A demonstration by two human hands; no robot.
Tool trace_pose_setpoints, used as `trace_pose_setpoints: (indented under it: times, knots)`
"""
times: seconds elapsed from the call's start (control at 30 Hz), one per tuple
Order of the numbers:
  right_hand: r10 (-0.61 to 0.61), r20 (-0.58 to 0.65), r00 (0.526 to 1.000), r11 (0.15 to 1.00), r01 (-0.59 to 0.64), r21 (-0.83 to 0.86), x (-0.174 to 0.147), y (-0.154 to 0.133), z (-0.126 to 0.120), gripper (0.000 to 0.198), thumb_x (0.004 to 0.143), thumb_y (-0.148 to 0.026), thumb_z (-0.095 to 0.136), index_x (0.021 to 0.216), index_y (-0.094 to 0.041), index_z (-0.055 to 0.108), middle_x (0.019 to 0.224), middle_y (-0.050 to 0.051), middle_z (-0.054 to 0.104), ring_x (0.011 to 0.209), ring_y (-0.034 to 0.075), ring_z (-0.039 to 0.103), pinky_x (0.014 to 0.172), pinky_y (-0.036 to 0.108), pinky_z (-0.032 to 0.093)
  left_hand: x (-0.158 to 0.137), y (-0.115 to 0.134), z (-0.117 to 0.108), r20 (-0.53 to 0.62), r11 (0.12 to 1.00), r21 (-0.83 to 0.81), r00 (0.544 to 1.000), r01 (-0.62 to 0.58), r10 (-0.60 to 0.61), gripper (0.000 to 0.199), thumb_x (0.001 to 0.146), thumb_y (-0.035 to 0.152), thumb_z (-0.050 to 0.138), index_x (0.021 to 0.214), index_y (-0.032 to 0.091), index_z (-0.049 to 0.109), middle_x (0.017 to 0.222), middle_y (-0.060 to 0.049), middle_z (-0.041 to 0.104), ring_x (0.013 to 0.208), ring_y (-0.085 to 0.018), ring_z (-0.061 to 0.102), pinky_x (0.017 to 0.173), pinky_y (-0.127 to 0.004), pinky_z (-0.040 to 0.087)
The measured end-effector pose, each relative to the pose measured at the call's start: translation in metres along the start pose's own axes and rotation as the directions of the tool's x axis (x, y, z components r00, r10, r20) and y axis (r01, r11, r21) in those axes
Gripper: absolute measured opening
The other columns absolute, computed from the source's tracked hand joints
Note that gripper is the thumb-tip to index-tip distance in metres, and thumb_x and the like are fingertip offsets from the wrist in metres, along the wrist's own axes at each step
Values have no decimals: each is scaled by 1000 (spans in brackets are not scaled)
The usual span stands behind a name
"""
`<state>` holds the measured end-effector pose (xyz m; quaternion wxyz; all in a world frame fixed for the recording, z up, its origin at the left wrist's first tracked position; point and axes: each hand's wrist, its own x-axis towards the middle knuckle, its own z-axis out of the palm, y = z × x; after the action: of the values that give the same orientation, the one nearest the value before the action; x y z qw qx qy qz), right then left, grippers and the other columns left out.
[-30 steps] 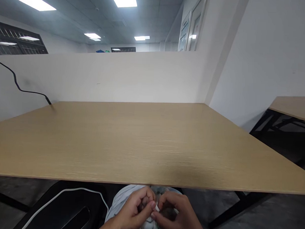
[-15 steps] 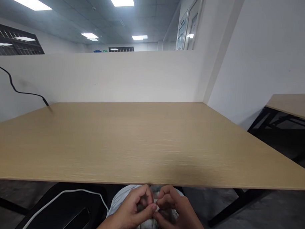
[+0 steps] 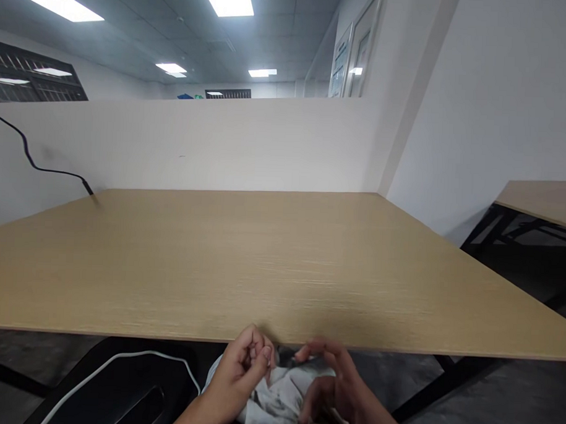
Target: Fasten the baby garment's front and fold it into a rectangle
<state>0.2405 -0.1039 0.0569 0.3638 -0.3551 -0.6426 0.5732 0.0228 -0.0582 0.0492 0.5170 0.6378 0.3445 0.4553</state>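
My left hand (image 3: 241, 370) is held at the front edge of the wooden table (image 3: 235, 253), its fingers curled in and the thumb pressed against them. Whether anything small sits in that pinch is hidden. To its right, my right hand (image 3: 339, 384) is slightly blurred, with the fingers bent but apart and nothing seen between them. A gap separates the two hands. Beneath and between them lies crumpled pale cloth (image 3: 281, 394) over my lap.
A white cable (image 3: 139, 353) runs across a black object (image 3: 105, 385) at lower left. A black cord (image 3: 56, 171) hangs at the table's far left. Behind stands a low white partition (image 3: 239, 145). Another table (image 3: 543, 199) is at the right; a black table leg (image 3: 425, 390) shows below.
My hands were together at the fingertips and have come apart. The left moved left and up to the table edge; the right moved right and opened. The view has shifted slightly.
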Motion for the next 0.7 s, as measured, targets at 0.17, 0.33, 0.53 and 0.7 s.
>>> trace_pose_setpoints:
  times: [0.17, 0.33, 0.53, 0.7]
  knots:
    - [44, -51, 998, 973, -55, -225, 8, -9, 3, 31, 87, -35, 60, 114, -23, 51, 85, 1, 58, 77, 13, 56, 70, 24, 46, 0, 6, 3, -71, 986, -160, 995, 55, -67, 46, 87, 54, 62, 70, 20, 36, 63, 4, 49, 56, -8, 46, 58, -21, 39]
    - [62, -70, 996, 880, -88, -467, 33, 20, 22, 17, 76, -31, 68, 82, -18, 57, 76, 0, 59, 68, 12, 51, 59, 21, 37, -2, 5, 6, -13, 994, -75, 997, 80, -81, 42, 84, 50, 66, 74, 20, 39, 71, 3, 47, 60, -9, 46, 59, -22, 39]
    - [54, -50, 997, 846, -73, -529, 33, 30, 19, 9, 69, -15, 61, 75, -18, 56, 63, -2, 59, 57, 10, 48, 53, 21, 30, 2, 10, -3, 222, 902, 429, 961, 56, -165, 23, 75, 32, 74, 84, 18, 57, 80, 1, 56, 74, -13, 49, 66, -22, 38]
    - [15, -132, 991, 815, -88, -572, 29, 21, 16, 6, 72, -15, 60, 77, -18, 58, 67, -1, 61, 62, 12, 53, 58, 22, 34, 4, 14, -6, 280, 827, 560, 928, 49, -245, 23, 85, 38, 64, 75, 18, 60, 79, 0, 60, 77, -14, 53, 70, -23, 38]
